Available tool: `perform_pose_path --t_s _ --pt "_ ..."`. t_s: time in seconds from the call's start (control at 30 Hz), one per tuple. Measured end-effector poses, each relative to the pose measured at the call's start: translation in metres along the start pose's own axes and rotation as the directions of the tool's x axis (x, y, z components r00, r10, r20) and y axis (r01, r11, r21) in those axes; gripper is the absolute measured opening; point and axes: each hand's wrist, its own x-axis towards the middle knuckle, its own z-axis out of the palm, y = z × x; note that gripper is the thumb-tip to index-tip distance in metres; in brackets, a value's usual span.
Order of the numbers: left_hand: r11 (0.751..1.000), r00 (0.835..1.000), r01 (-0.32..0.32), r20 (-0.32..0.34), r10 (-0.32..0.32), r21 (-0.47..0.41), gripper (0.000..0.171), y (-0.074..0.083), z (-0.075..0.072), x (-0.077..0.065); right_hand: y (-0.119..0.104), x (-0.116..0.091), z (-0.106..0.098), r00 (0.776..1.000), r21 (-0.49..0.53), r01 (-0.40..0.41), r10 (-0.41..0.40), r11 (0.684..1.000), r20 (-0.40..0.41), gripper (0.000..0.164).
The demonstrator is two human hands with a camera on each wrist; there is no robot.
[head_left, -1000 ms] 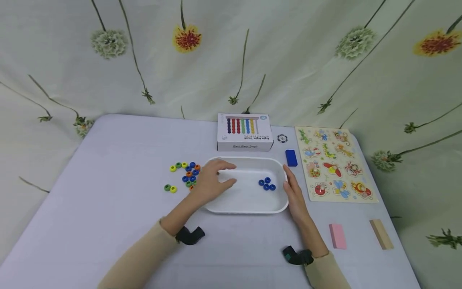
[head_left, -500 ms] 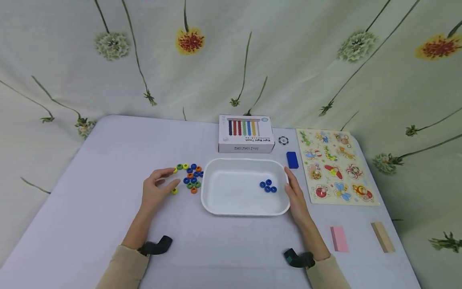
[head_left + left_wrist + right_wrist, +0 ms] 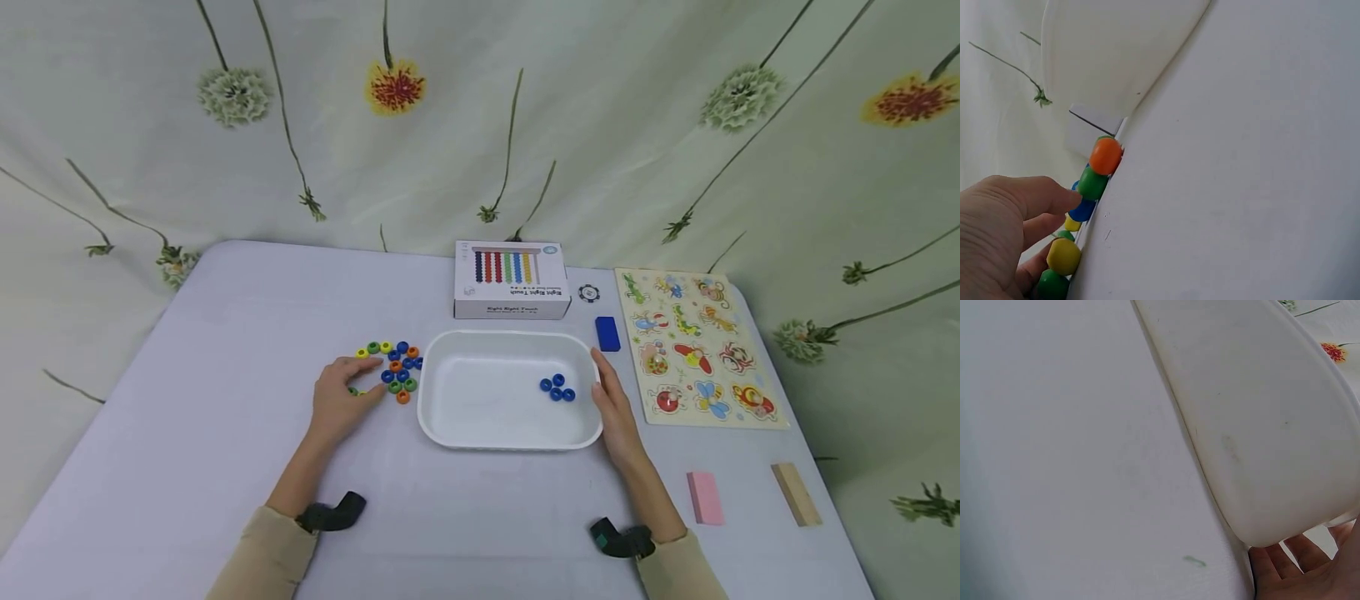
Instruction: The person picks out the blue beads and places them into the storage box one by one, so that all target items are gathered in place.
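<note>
My left hand (image 3: 339, 406) is at the left edge of a loose group of small round beads, thumb and fingers spread apart. In the left wrist view, its thumb tip is beside a blue bead (image 3: 1082, 210), near green and orange beads (image 3: 1106, 156); a yellow bead (image 3: 1064, 257) is by the lower fingers. Whether it touches any bead I cannot tell. A white tray (image 3: 480, 400) stands right of the group, with several blue beads (image 3: 557, 394) in its right half. My right hand (image 3: 619, 421) rests against the tray's right end, its fingers extended along the outer wall.
Behind the tray lies a white box (image 3: 512, 283). A black-and-white chip (image 3: 588, 293), a blue block (image 3: 607, 333) and an animal puzzle board (image 3: 697, 350) are to the right. Nearer the front right are a pink block (image 3: 705, 498) and a wooden block (image 3: 797, 494).
My left hand has moved left from over the tray to the bead group, then slightly right towards the beads. My right hand has stayed at the tray's end.
</note>
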Motion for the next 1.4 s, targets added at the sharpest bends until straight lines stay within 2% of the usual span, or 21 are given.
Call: perform_pose_path --t_s 0.17,0.37,0.43,0.5,0.6,0.67,0.77,0.83,0.9,0.97,1.03,1.1,1.17,1.27,1.33,1.4 --pt "0.998 1.0 -0.019 -0.003 0.019 0.062 0.034 0.003 0.004 0.0 0.001 0.0 -0.001 1.0 0.005 -0.004 0.005 1.0 -0.011 0.048" --pt "0.994 0.996 -0.062 -0.052 0.067 0.088 0.027 0.004 0.008 0.002 0.001 0.0 -0.002 1.0 0.006 -0.002 0.002 1.0 -0.011 0.048" --pt "0.996 0.998 -0.032 -0.048 0.035 0.079 0.025 0.008 0.006 0.002 0.001 0.0 -0.002 1.0 0.009 0.0 0.0 1.0 -0.005 0.048" --pt "0.998 0.999 0.03 -0.035 -0.029 0.055 0.024 0.015 0.002 0.003 0.002 0.001 -0.001 1.0 0.011 -0.002 0.002 1.0 0.003 0.048" --pt "0.993 0.993 0.119 -0.016 -0.119 0.009 0.024 0.037 -0.007 0.005 0.003 0.002 0.0 1.0 0.011 -0.01 0.01 1.0 0.01 0.048" --pt "0.989 0.99 0.141 0.015 -0.141 -0.033 0.024 0.058 -0.011 0.009 0.003 0.002 0.001 1.0 0.012 -0.016 0.016 1.0 0.005 0.048" --pt "0.986 0.989 0.116 0.103 -0.104 -0.116 0.023 0.094 -0.009 0.015 0.004 0.002 0.001 1.0 0.013 -0.011 0.011 1.0 -0.002 0.048" --pt "0.978 0.981 0.095 0.184 -0.06 -0.187 0.022 0.117 -0.002 0.019 0.004 0.002 0.001 1.0 0.016 -0.009 0.009 1.0 -0.007 0.047" --pt "0.964 0.966 0.074 0.26 -0.005 -0.256 0.021 0.136 0.012 0.023 0.004 0.003 0.001 1.0 0.016 -0.005 0.005 1.0 -0.005 0.047" --pt "0.95 0.942 0.068 0.333 0.04 -0.306 0.021 0.148 0.029 0.025 0.004 0.004 0.001 1.0 0.02 -0.009 0.009 1.0 0.001 0.047" --pt "0.934 0.912 0.086 0.404 0.067 -0.348 0.021 0.155 0.048 0.027 0.004 0.004 0.002 1.0 0.017 -0.006 0.006 1.0 0.008 0.048" --pt "0.928 0.881 0.115 0.469 0.07 -0.354 0.021 0.157 0.067 0.028 0.005 0.004 0.002 1.0 0.016 -0.003 0.003 1.0 0.011 0.048" --pt "0.934 0.85 0.137 0.523 0.06 -0.329 0.021 0.156 0.085 0.029 0.007 0.004 0.002 1.0 0.015 0.001 -0.001 1.0 0.011 0.048" --pt "0.957 0.811 0.132 0.583 0.044 -0.257 0.021 0.152 0.105 0.029 0.014 0.005 -0.001 1.0 0.019 -0.003 0.002 1.0 0.012 0.047" --pt "0.975 0.796 0.102 0.605 0.04 -0.199 0.02 0.151 0.114 0.029 0.02 0.007 -0.003 1.0 0.02 -0.003 0.003 1.0 0.012 0.047" --pt "0.988 0.79 0.066 0.613 0.034 -0.14 0.019 0.152 0.119 0.029 0.026 0.007 -0.005 1.0 0.02 -0.002 0.002 1.0 0.005 0.046"
